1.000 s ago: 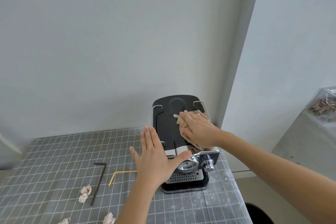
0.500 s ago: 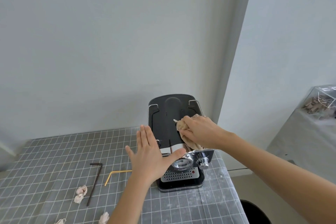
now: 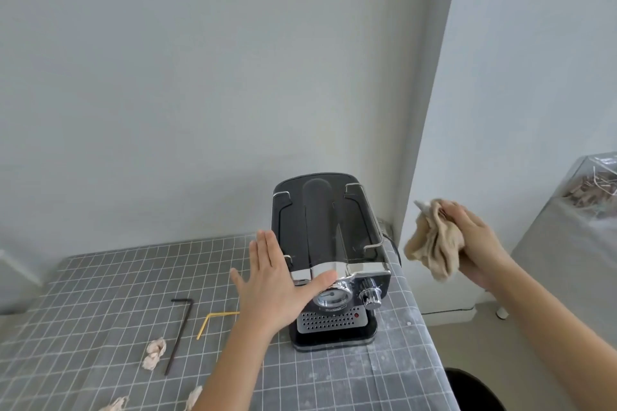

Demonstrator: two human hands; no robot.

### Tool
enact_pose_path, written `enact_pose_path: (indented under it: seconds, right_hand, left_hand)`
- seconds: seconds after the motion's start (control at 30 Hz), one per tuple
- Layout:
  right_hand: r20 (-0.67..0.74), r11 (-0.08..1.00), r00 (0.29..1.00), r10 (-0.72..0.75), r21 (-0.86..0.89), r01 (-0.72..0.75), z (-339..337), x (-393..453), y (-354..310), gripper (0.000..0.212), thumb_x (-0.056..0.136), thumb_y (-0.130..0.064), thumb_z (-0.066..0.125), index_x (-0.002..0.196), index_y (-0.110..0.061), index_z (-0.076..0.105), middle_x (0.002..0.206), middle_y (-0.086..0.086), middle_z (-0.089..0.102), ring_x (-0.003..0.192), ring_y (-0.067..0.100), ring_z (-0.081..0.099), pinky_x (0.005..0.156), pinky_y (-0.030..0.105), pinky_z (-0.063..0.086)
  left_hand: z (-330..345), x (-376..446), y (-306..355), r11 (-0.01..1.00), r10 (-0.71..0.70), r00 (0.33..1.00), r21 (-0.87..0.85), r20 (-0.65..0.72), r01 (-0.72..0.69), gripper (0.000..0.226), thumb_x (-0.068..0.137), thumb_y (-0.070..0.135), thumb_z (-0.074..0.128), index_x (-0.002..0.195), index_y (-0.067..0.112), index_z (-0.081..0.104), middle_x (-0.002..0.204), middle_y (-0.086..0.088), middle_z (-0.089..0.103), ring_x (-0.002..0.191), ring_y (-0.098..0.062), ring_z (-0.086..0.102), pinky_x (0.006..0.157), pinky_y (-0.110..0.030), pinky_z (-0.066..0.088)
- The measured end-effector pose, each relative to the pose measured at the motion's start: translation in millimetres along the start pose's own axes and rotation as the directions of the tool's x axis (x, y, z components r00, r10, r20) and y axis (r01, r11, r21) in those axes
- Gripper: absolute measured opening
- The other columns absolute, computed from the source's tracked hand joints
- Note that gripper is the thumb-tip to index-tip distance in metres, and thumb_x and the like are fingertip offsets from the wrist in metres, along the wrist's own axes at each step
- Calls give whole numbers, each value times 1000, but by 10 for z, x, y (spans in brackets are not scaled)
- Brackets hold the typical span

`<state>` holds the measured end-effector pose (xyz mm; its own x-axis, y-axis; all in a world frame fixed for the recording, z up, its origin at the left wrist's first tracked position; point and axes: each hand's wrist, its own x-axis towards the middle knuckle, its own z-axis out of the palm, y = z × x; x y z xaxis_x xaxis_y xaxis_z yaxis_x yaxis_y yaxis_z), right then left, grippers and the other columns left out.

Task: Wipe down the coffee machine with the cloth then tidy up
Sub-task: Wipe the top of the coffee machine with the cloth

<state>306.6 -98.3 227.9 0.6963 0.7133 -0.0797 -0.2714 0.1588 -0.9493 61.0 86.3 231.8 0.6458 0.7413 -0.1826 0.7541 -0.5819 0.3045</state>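
Note:
A black and chrome coffee machine [image 3: 330, 237] stands at the table's right edge near the wall. My left hand [image 3: 272, 280] lies flat with straight fingers against the machine's left side, thumb across its chrome front. My right hand [image 3: 474, 237] holds a crumpled beige cloth [image 3: 434, 240] in the air to the right of the machine, off the table and clear of it.
The grey checked tablecloth [image 3: 100, 294] carries a black hex key [image 3: 180, 330], a bent yellow straw [image 3: 213, 320] and several crumpled paper scraps [image 3: 154, 352]. A covered box [image 3: 574, 237] stands at right, a dark round bin [image 3: 474, 390] below.
My right hand has lifted the cloth off the machine's top and swung it out to the right, beyond the table edge. The left hand stays against the machine.

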Motion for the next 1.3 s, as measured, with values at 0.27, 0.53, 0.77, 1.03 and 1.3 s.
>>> enact_pose_path:
  seconds: [0.27,0.53,0.77,1.03,1.3]
  right_hand:
    - [-352,963,925,-143,-263,49,51,-345,541,25,100,-30,50,112,-7,49,99,6,62,96,15,63,71,22,50]
    - [356,438,918,-176,-806,397,1299,108,6,45,98,-45,42,139,-28,35,118,0,57,111,18,58,97,28,45]
    - [380,88,870,315,-924,372,1347,338,227,56,99,-57,15,147,-51,-13,163,9,-19,146,37,-25,117,62,-5]
    - [464,50,809,361,-876,480,1371,653,72,53,100,-44,30,149,-48,11,160,13,8,146,49,-1,116,63,6]
    - [537,89,734,415,-827,555,1113,685,-264,58,91,-25,64,136,-56,45,135,-1,55,112,23,58,102,35,44]
  left_hand:
    - [16,38,-5,1000,-13,1000,6,22,13,137,54,99,28,147,15,-26,158,-1,-27,147,-20,-19,114,-63,-1]
    - [-23,12,-26,1000,-1,998,-8,60,2,137,54,98,31,148,15,-24,158,1,-27,146,-19,-21,114,-65,-1]
    - [10,-10,-39,1000,2,999,-8,32,-2,136,55,97,34,148,16,-25,158,0,-27,147,-20,-20,114,-64,-1]
    - [7,-4,-37,1000,-9,1000,30,10,9,136,54,99,30,149,17,-23,158,0,-25,147,-22,-19,114,-64,-1]
    - [22,37,-25,1000,1,1000,20,10,-1,137,53,99,28,148,16,-24,159,0,-24,147,-22,-19,113,-64,-1]
